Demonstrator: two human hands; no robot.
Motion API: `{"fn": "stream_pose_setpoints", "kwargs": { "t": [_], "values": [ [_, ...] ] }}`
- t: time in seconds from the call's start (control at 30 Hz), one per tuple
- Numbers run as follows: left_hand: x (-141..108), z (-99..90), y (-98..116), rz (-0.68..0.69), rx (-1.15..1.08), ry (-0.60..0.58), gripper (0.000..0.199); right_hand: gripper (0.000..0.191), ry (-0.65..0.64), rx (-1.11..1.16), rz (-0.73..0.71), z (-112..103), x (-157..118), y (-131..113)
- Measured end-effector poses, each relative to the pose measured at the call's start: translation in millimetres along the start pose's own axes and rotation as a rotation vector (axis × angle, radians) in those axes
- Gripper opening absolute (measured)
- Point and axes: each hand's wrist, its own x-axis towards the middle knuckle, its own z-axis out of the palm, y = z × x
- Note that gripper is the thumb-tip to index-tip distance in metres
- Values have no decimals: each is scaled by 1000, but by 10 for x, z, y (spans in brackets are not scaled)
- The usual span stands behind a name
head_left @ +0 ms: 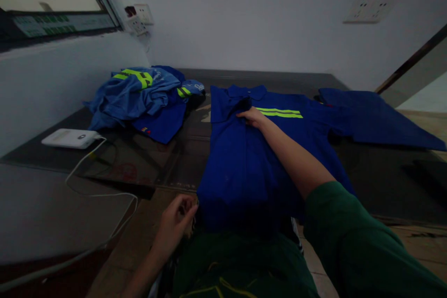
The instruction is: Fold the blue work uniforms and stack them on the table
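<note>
A dark blue shirt with a collar and yellow-green reflective stripes lies spread on the dark table in front of me, its lower part hanging over the near edge. My right hand reaches across it and pinches a fold of the cloth below the collar. The fold's inner side is in shadow. At the shirt's lower left corner, my left hand has its fingers closed on the cloth edge. The shirt's left side looks folded inward, while a sleeve stretches out to the right.
A heap of lighter blue clothing with reflective bands lies at the back left. A white power bank with a cable rests at the table's left. More blue cloth lies at right. Wall sockets are behind.
</note>
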Motion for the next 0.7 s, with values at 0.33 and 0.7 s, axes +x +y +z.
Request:
{"fn": "stream_pose_setpoints", "kwargs": {
  "t": [0.33, 0.7],
  "values": [
    [-124, 569, -158, -291, -452, -73, 65, 32, 29, 71, 2, 80, -29, 83],
    [-233, 574, -294, -323, -443, 67, 75, 50, 252, -596, -779, -13, -296, -665]
  ]
}}
